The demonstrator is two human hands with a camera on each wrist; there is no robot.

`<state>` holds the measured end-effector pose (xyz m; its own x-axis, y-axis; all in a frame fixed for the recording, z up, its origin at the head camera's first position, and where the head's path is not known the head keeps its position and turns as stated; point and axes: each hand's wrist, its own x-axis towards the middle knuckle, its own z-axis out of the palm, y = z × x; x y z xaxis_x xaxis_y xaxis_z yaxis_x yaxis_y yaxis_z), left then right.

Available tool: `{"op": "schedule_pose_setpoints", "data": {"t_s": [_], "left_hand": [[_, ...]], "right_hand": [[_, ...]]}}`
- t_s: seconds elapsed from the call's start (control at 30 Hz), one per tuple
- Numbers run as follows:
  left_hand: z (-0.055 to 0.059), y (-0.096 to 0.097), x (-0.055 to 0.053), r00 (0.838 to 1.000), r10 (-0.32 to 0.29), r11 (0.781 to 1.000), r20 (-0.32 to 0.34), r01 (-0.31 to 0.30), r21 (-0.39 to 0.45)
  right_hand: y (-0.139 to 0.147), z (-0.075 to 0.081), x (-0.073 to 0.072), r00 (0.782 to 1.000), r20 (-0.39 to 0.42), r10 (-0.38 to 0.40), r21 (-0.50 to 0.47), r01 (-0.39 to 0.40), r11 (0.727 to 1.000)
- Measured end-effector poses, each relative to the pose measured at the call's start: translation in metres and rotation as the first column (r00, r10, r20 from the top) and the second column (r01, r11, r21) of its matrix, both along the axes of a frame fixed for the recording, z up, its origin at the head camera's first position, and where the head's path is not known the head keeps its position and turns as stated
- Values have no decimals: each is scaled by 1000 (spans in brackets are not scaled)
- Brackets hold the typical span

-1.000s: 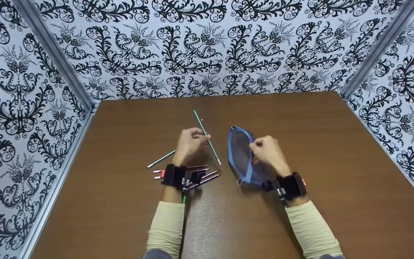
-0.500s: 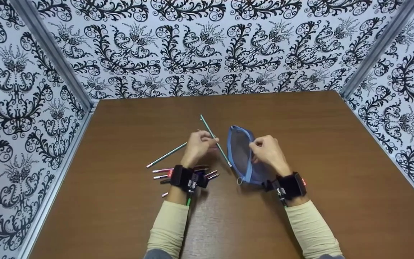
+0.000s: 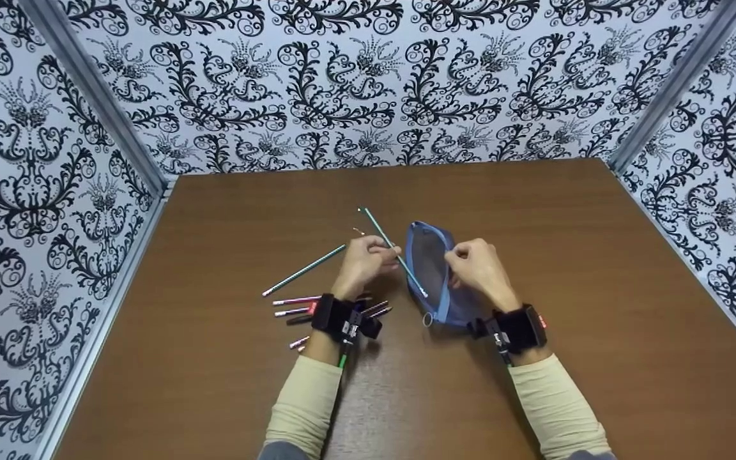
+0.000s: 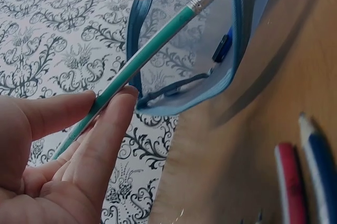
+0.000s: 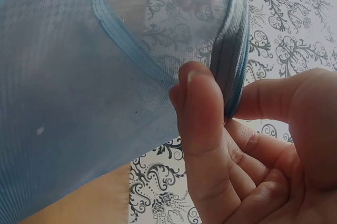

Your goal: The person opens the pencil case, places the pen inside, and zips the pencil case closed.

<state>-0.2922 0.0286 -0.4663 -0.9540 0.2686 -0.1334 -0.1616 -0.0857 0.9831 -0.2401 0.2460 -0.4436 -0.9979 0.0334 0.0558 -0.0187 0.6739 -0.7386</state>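
Observation:
Between thumb and fingers, my left hand [image 3: 365, 262] pinches a green pencil [image 4: 152, 45] with a white eraser. In the left wrist view its eraser end overlaps the mouth of a blue mesh zipper pouch [image 3: 429, 265], whose top gapes wide. My right hand [image 3: 480, 268] grips the pouch's zipper edge [image 5: 231, 50] between thumb and forefinger, holding the mouth apart. A small dark blue item [image 4: 223, 47] shows inside the pouch in the left wrist view. The pencil also shows blurred through the mesh in the right wrist view.
A second green pencil [image 3: 304, 270] lies on the table [image 3: 214, 383] left of my left hand. Several more pencils, among them a red one [image 4: 291, 182] and a blue one [image 4: 318, 169], lie under my left wrist. Patterned walls [image 3: 368, 83] stand behind and at both sides.
My left hand has moved right with the green pencil, bringing its eraser end from the table area over the pouch's mouth. My right hand and the pouch stay nearly still.

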Motion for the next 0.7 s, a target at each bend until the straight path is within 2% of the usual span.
{"op": "schedule_pose_setpoints", "data": {"t_s": [0.27, 0.5, 0.7], "left_hand": [[-6, 11, 3, 999, -28, 999, 32, 28, -15], [-11, 18, 7, 996, -80, 997, 48, 81, -11], [-13, 23, 12, 994, -103, 994, 46, 104, -25]], "right_hand": [[0, 0, -1, 1000, 1, -7, -14, 7, 1000], [-1, -1, -1, 1000, -3, -7, -24, 7, 1000], [-1, 0, -1, 1000, -2, -6, -24, 6, 1000]]}}
